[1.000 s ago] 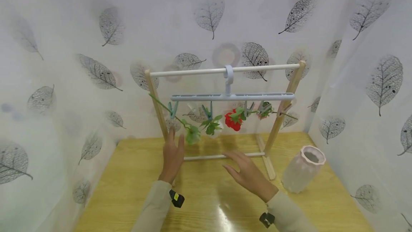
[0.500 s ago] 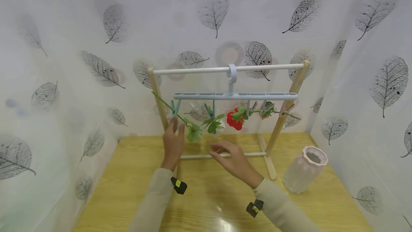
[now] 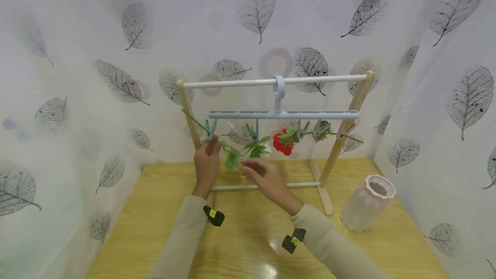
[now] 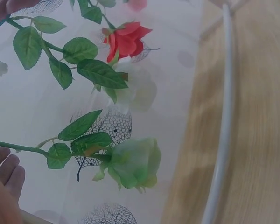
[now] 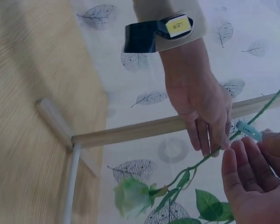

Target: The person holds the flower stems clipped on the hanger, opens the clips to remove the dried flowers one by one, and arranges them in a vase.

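Observation:
A pale green-white artificial rose hangs by its stem from a teal clothespin at the hanger's left end. My left hand pinches the stem just below that clothespin; in the right wrist view, the same hand has its fingertips at the stem. My right hand is held beside the blossom with relaxed fingers, and I cannot tell whether it touches the flower. Seen from the left wrist, the green-white blossom points away from my left fingers.
A pale blue hanger hooks over the white rod of a wooden rack. Other clothespins hold a red rose and further flowers. A pale pink vase stands on the wooden table at right.
My left hand has risen to the stem below the teal clothespin and closed on it. The right hand has moved left and up, toward the green-white blossom.

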Demonstrator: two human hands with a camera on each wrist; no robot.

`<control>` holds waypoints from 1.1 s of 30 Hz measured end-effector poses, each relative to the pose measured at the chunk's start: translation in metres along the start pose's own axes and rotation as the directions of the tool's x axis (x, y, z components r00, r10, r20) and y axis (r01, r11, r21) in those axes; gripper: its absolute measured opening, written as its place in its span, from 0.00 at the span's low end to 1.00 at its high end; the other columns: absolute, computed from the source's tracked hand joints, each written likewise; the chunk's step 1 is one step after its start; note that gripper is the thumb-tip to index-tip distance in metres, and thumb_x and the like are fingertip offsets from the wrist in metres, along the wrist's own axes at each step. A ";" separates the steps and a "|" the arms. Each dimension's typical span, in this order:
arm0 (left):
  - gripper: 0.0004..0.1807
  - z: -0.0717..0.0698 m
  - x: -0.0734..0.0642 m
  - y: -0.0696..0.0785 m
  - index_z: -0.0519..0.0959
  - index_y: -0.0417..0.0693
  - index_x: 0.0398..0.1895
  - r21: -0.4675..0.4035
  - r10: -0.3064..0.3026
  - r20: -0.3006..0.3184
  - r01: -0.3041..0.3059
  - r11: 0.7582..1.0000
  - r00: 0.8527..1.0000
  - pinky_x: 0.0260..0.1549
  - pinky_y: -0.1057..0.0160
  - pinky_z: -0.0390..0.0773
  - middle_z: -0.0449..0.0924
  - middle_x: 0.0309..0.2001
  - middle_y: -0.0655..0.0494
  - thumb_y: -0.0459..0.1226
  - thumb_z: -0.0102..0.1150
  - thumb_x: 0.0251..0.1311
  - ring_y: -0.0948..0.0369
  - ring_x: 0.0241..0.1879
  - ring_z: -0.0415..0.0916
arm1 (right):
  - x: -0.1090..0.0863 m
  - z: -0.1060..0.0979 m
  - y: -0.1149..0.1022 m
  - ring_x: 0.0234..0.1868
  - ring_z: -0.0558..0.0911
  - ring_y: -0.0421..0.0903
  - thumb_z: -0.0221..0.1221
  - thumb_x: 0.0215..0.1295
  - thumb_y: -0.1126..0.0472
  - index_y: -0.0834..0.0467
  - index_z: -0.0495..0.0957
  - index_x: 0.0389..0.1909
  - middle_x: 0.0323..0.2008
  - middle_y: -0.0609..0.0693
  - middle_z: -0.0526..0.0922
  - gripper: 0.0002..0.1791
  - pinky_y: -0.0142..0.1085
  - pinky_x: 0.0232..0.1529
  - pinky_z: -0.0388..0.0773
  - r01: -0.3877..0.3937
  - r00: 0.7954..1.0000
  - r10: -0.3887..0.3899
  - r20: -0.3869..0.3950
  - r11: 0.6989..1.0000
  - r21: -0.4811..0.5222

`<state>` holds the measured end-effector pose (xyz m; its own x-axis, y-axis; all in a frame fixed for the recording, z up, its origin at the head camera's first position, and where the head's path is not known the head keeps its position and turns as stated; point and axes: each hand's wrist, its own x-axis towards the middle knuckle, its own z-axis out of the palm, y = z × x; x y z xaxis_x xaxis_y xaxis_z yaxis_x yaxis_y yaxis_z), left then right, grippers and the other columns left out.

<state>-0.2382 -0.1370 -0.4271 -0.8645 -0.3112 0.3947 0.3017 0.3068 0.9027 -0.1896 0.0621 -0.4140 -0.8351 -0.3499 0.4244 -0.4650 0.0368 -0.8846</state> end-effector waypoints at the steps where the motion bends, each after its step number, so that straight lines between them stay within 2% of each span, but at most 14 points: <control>1: 0.16 0.000 0.000 0.000 0.80 0.41 0.57 -0.002 0.001 -0.003 -0.001 1.000 1.000 0.59 0.52 0.79 0.83 0.57 0.46 0.39 0.59 0.72 0.49 0.57 0.80 | 0.002 0.002 -0.001 0.44 0.85 0.62 0.61 0.72 0.66 0.67 0.81 0.53 0.45 0.62 0.86 0.13 0.44 0.45 0.87 -0.001 1.000 0.001 0.002 1.000 0.014; 4: 0.15 0.000 0.000 0.000 0.81 0.41 0.55 -0.019 0.005 -0.010 -0.006 1.000 1.000 0.58 0.56 0.80 0.83 0.55 0.45 0.39 0.60 0.72 0.50 0.56 0.81 | 0.010 0.007 -0.004 0.43 0.85 0.61 0.61 0.72 0.65 0.68 0.80 0.53 0.44 0.63 0.86 0.13 0.47 0.44 0.87 -0.004 1.000 0.004 0.008 0.999 0.045; 7: 0.15 0.000 0.000 -0.001 0.81 0.41 0.54 -0.015 0.010 -0.011 -0.010 1.000 1.000 0.57 0.58 0.80 0.84 0.54 0.46 0.40 0.59 0.72 0.52 0.56 0.81 | 0.017 0.013 -0.008 0.42 0.85 0.60 0.61 0.72 0.65 0.68 0.81 0.52 0.44 0.63 0.85 0.13 0.44 0.44 0.87 -0.015 1.000 0.015 0.001 0.998 0.066; 12: 0.13 -0.001 -0.003 -0.001 0.82 0.40 0.52 -0.013 0.022 -0.022 -0.022 1.000 1.000 0.57 0.56 0.80 0.85 0.52 0.45 0.39 0.58 0.73 0.51 0.55 0.81 | 0.025 0.022 -0.009 0.42 0.86 0.56 0.60 0.73 0.65 0.69 0.81 0.51 0.43 0.62 0.85 0.12 0.40 0.44 0.87 -0.026 0.999 0.029 -0.032 0.996 0.082; 18: 0.13 -0.002 -0.004 -0.002 0.82 0.39 0.49 -0.012 0.036 -0.029 -0.037 0.999 0.999 0.57 0.55 0.80 0.86 0.50 0.44 0.40 0.58 0.73 0.51 0.54 0.82 | 0.032 0.032 -0.010 0.43 0.85 0.65 0.58 0.74 0.67 0.74 0.78 0.52 0.45 0.66 0.85 0.14 0.38 0.44 0.87 -0.020 0.998 0.028 -0.057 0.992 0.125; 21: 0.14 -0.003 -0.006 -0.001 0.82 0.39 0.49 -0.020 0.031 -0.024 -0.032 0.999 0.999 0.58 0.55 0.80 0.85 0.50 0.44 0.41 0.58 0.73 0.51 0.54 0.82 | 0.036 0.034 -0.012 0.45 0.84 0.66 0.57 0.74 0.67 0.74 0.78 0.54 0.48 0.67 0.84 0.15 0.39 0.45 0.87 -0.031 0.997 0.040 -0.063 0.990 0.136; 28: 0.15 -0.005 -0.010 -0.001 0.81 0.38 0.50 -0.004 0.045 -0.023 -0.045 0.999 0.999 0.55 0.52 0.81 0.85 0.49 0.44 0.41 0.57 0.74 0.50 0.51 0.83 | 0.043 0.042 -0.013 0.50 0.84 0.62 0.57 0.75 0.67 0.71 0.78 0.58 0.52 0.67 0.83 0.16 0.51 0.52 0.84 -0.044 0.995 0.055 -0.085 0.992 0.119; 33: 0.15 -0.005 -0.011 -0.001 0.81 0.38 0.49 -0.007 0.066 -0.024 -0.066 0.998 0.998 0.52 0.54 0.83 0.85 0.47 0.45 0.41 0.57 0.74 0.50 0.49 0.84 | 0.050 0.045 -0.013 0.58 0.81 0.56 0.55 0.77 0.64 0.66 0.78 0.61 0.55 0.60 0.83 0.17 0.47 0.61 0.79 -0.067 0.992 0.074 -0.104 0.996 0.066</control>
<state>-0.2268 -0.1386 -0.4315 -0.8330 -0.3118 0.4569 0.3606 0.3204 0.8760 -0.2122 0.0024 -0.3903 -0.8931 -0.2470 0.3760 -0.3875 -0.0019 -0.9219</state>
